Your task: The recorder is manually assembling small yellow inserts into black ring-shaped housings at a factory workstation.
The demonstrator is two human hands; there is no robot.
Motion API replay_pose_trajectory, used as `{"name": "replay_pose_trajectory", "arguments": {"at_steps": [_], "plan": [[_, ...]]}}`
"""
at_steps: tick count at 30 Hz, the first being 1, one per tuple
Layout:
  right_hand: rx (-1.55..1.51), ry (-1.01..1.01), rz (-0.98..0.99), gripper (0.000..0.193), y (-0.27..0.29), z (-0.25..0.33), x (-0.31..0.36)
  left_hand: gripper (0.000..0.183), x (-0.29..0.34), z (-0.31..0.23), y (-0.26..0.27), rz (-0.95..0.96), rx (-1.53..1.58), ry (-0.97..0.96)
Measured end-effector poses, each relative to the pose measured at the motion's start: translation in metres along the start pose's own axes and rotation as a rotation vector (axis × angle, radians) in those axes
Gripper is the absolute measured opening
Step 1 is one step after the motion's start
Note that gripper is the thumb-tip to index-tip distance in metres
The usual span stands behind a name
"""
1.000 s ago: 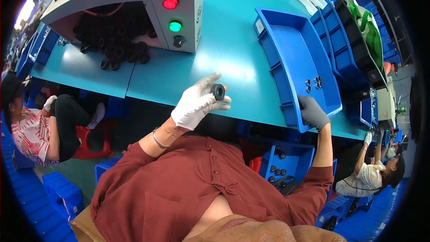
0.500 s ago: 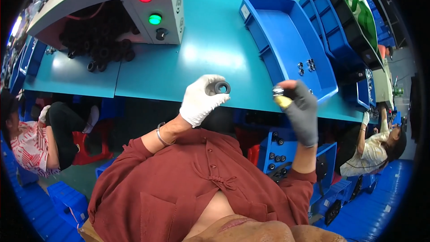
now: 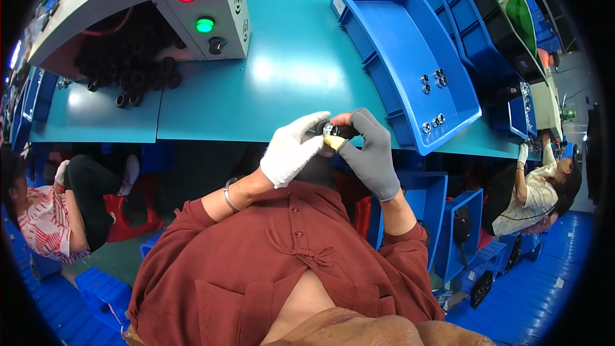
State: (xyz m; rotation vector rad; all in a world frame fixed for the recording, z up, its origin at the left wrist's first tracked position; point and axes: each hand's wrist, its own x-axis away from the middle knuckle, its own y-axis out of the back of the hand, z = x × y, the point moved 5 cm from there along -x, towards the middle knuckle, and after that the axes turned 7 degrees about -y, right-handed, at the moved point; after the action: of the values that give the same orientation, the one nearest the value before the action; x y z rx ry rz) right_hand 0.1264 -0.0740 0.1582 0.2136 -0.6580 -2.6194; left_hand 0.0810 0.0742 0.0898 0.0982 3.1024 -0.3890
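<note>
Both hands meet in front of my chest, just off the table's near edge. My left hand (image 3: 289, 152), in a white glove, is closed on a black ring (image 3: 322, 124), partly hidden by the fingers. Against that ring my right hand (image 3: 373, 159), in a grey glove with a yellow-covered fingertip, pinches a small shiny metal bearing (image 3: 330, 129). Whether the bearing sits inside the ring or only against it, I cannot tell. More shiny bearings (image 3: 434, 123) lie in the blue tray (image 3: 391, 22) at the right.
At the left stands a white machine (image 3: 192, 41) with a red and a green light; black rings (image 3: 133, 80) pile up in its opening. Stacked blue bins (image 3: 451, 19) stand beyond the tray. A seated person (image 3: 48, 218) is at the left, another (image 3: 528, 202) at the right.
My right hand has moved left with the bearing, bringing it to the ring in my left hand. The tray's near end, partly covered by that hand before, now shows more bearings.
</note>
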Motion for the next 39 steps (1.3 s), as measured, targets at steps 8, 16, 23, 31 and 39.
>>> {"name": "replay_pose_trajectory", "arguments": {"at_steps": [8, 16, 23, 31, 39], "plan": [[0.272, 0.23, -0.111, 0.029, -0.004, 0.011, 0.007, 0.043, -0.001, 0.005, -0.002, -0.119, 0.332, 0.121], [0.157, 0.274, -0.215, 0.031, 0.0, 0.003, 0.015, 0.036, 0.001, 0.015, -0.006, -0.134, 0.506, 0.197], [0.115, 0.348, -0.3, 0.034, -0.011, -0.016, 0.018, 0.037, 0.002, 0.012, -0.01, -0.075, 0.711, 0.224], [0.212, 0.276, -0.303, 0.034, -0.014, -0.008, 0.026, 0.029, 0.002, 0.015, -0.015, -0.133, 0.517, 0.288], [-0.276, 0.087, -0.168, 0.035, -0.017, -0.03, 0.026, 0.026, 0.001, 0.011, -0.014, -0.041, 0.334, 0.107]]}}
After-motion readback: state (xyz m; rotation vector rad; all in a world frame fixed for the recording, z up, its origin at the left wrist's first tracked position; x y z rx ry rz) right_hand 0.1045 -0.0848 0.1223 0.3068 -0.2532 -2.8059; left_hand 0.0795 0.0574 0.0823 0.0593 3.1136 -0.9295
